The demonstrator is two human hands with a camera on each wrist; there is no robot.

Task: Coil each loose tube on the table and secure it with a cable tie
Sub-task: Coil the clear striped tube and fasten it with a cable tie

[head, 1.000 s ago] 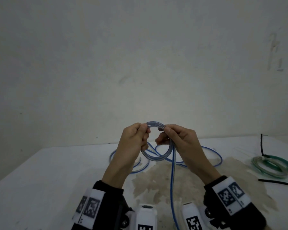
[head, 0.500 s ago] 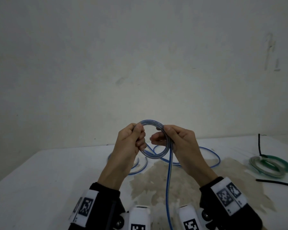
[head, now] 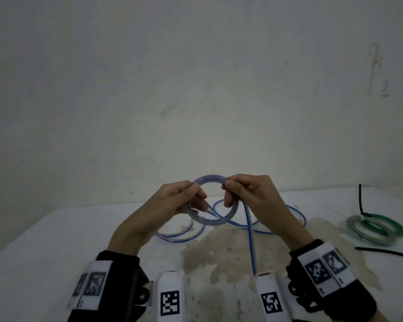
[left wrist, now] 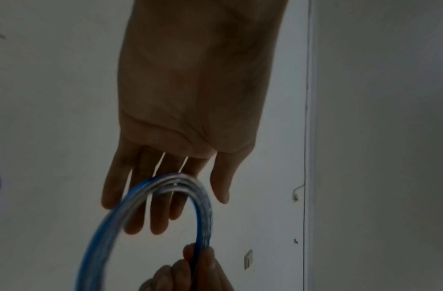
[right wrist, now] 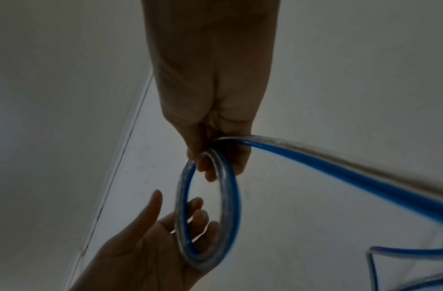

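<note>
A clear tube with a blue stripe is partly wound into a small coil held up above the table. My right hand grips the coil's top right with curled fingers. My left hand supports the left side. In the wrist views its fingers lie nearly straight behind the coil, with the thumb apart. The loose tube runs down from my right hand toward me. More of the tube lies in loops on the table.
A green and clear tube coil lies at the right, bound by a black cable tie that sticks up. Another black strip lies near the right edge. A brownish stain marks the table's middle. A plain wall stands behind.
My right hand has slid up round the coil to its top right. My left hand's pinch has loosened, and its fingers now lie flatter against the coil's left side.
</note>
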